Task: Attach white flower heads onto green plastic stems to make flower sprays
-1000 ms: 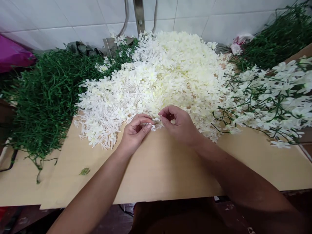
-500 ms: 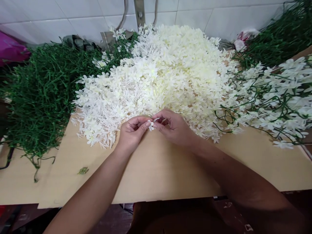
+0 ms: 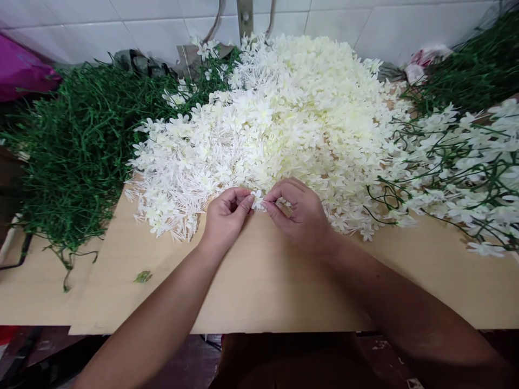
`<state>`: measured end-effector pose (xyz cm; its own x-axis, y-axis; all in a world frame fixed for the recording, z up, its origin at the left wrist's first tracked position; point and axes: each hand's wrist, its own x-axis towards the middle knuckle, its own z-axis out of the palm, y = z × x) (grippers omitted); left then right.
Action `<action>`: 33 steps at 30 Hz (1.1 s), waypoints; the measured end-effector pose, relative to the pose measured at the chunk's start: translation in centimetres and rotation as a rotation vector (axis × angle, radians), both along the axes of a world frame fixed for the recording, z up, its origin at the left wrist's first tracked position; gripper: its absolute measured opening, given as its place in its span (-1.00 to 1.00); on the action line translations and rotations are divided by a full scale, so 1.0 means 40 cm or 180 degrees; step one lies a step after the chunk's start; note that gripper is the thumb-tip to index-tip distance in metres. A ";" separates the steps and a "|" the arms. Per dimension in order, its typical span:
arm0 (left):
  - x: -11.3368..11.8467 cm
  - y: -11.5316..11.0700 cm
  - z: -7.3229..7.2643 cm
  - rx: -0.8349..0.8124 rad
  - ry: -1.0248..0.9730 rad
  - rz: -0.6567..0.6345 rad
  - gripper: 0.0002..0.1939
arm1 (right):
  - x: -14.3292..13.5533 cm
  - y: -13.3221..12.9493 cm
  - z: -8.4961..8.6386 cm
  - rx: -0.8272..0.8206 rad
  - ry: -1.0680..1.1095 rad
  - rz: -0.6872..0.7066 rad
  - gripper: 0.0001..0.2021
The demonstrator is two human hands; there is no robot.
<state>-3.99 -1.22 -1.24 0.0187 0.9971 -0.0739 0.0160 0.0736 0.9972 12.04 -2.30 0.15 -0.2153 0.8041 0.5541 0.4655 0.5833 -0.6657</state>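
Observation:
A small white flower (image 3: 257, 200) is between my hands, just in front of a large heap of white flowers (image 3: 300, 113). My left hand (image 3: 227, 215) pinches its left side between thumb and forefinger. The thumb and forefinger of my right hand (image 3: 298, 212) are closed on the flower's right edge. Both hands are over the front of the heap, above the tan board (image 3: 259, 292).
Green stems (image 3: 81, 146) are piled at the left, with a magenta bag (image 3: 24, 70) behind. More green stems (image 3: 482, 67) lie at the back right. White flowers on green stems (image 3: 462, 167) spread at the right. A leafy scrap (image 3: 143, 276) lies on the board.
The flower now faces up more openly between my fingers, and my right hand has turned and shifted slightly right. The whole view has shifted a little.

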 end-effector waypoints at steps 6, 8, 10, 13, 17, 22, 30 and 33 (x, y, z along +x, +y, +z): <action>0.004 -0.005 -0.002 0.0022 -0.0019 -0.0136 -0.74 | -0.005 0.014 -0.036 0.0387 -0.0389 -0.0267 -0.84; 0.003 -0.005 -0.002 0.0062 -0.0029 -0.0157 -0.77 | -0.008 0.014 -0.042 0.0415 -0.0401 -0.0262 -0.84; 0.003 -0.005 -0.001 0.0064 -0.0068 -0.0161 -0.79 | -0.012 0.012 -0.046 0.0438 -0.0364 -0.0234 -0.84; 0.003 -0.005 0.003 0.0011 -0.0158 -0.0159 -0.80 | -0.014 0.009 -0.047 0.0480 -0.0243 -0.0247 -0.86; 0.003 -0.007 0.007 0.0042 -0.0219 -0.0236 -0.80 | -0.012 0.008 -0.046 0.0368 -0.0132 -0.0362 -0.89; 0.001 -0.008 0.009 0.0198 -0.0223 -0.0312 -0.78 | -0.013 0.004 -0.044 0.0089 0.0059 -0.0287 -0.89; -0.003 -0.004 -0.004 0.0511 -0.0138 -0.0373 -0.77 | -0.022 -0.008 -0.041 -0.0960 0.0451 -0.0084 -0.93; -0.004 -0.006 -0.005 0.0687 -0.0134 -0.0459 -0.78 | -0.024 -0.008 -0.040 -0.1170 0.0600 0.0019 -0.94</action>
